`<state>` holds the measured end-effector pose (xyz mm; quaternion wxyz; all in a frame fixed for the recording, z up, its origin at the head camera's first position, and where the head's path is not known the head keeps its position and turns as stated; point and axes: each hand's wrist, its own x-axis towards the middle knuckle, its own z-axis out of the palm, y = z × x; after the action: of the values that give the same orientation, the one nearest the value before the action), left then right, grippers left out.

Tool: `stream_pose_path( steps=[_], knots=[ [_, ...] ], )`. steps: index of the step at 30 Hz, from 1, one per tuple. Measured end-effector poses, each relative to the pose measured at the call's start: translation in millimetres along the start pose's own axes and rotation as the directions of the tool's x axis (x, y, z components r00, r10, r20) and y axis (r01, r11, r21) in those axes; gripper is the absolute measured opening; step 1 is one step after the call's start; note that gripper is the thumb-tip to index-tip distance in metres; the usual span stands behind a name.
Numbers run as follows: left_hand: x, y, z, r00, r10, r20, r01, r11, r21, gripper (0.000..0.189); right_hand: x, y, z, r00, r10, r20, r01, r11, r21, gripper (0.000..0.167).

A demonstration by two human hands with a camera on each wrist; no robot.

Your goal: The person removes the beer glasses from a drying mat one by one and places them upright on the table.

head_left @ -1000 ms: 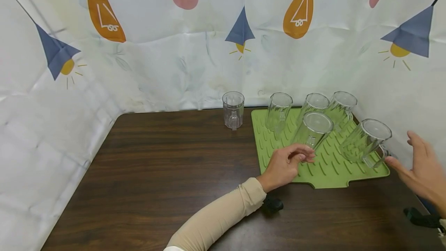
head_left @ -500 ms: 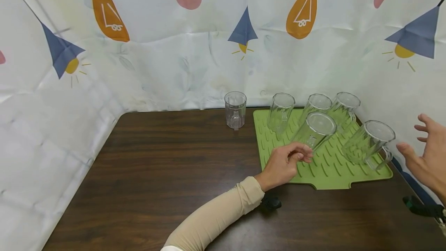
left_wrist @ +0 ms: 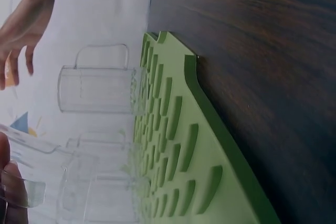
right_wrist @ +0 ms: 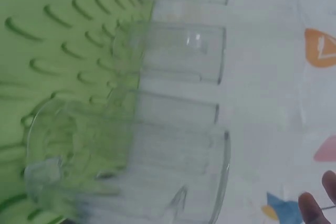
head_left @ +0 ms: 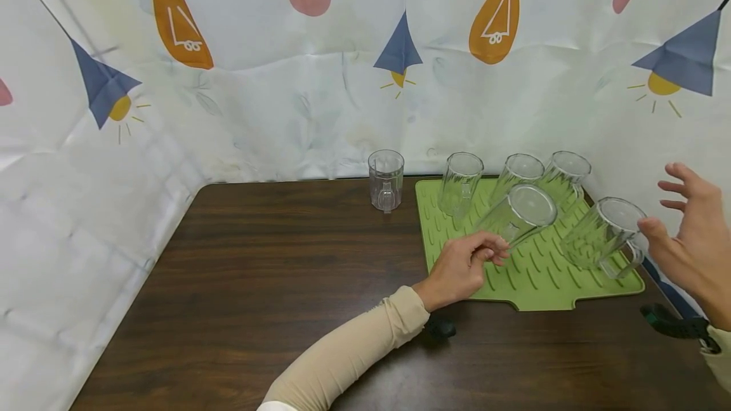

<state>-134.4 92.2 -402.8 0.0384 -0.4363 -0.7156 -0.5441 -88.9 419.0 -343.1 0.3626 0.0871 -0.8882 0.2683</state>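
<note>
My left hand [head_left: 461, 266] pinches the handle of a clear glass mug [head_left: 516, 213], its base up and tilted to the right. In the left wrist view, this mug's open end stands off the green ridged drying mat [left_wrist: 215, 135]. My right hand [head_left: 690, 243] is raised at the right with fingers spread and holds nothing. Its thumb overlaps the base edge of another upside-down mug [head_left: 594, 236] in the head view. That mug stands on the mat's right side, its handle to the right; the right wrist view shows its clear wall [right_wrist: 173, 156] close up.
Three more upside-down mugs stand along the mat's back, among them the back-left mug [head_left: 460, 186]. Left of the mat, another clear mug [head_left: 386, 179] sits on the dark wooden table [head_left: 274, 271]. A printed white curtain [head_left: 257, 113] borders the table behind and at the sides.
The held mug has tipped further to the right while my left hand shifts slightly left. My right hand has risen from beside the right mug's handle, moving right first, then back left.
</note>
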Motion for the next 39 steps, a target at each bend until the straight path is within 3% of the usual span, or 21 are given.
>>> stream_pose_path(
  steps=[7,13,23,27,34,39],
  knots=[
    [0.6,0.6,-4.7,0.999,0.052,-0.016,-0.050,0.993,0.111,0.031,10.7,-15.0,12.1,0.997,-0.081,-0.002,0.081,0.990,0.114,0.082],
    [0.5,4.3,-9.6,0.996,0.084,-0.009,-0.081,0.978,0.192,0.036,14.3,-27.8,22.3,0.994,-0.108,0.033,0.100,0.980,0.171,0.078],
    [-0.3,11.1,-14.8,0.987,0.160,0.006,-0.151,0.923,0.353,0.053,16.2,-37.6,38.9,0.990,-0.134,0.049,0.108,0.926,0.363,0.072],
    [-0.5,13.4,-16.6,0.984,0.176,0.012,-0.166,0.903,0.396,0.059,14.5,-41.5,43.3,0.989,-0.124,0.078,0.084,0.916,0.391,0.068],
    [-0.2,16.1,-19.8,0.971,0.239,0.014,-0.216,0.849,0.482,0.061,13.7,-48.0,53.3,0.985,-0.140,0.099,0.084,0.896,0.436,0.071],
    [0.2,17.4,-23.4,0.954,0.300,0.024,-0.259,0.778,0.573,0.060,13.1,-49.5,59.7,0.980,-0.172,0.102,0.106,0.880,0.464,0.072]
  ],
)
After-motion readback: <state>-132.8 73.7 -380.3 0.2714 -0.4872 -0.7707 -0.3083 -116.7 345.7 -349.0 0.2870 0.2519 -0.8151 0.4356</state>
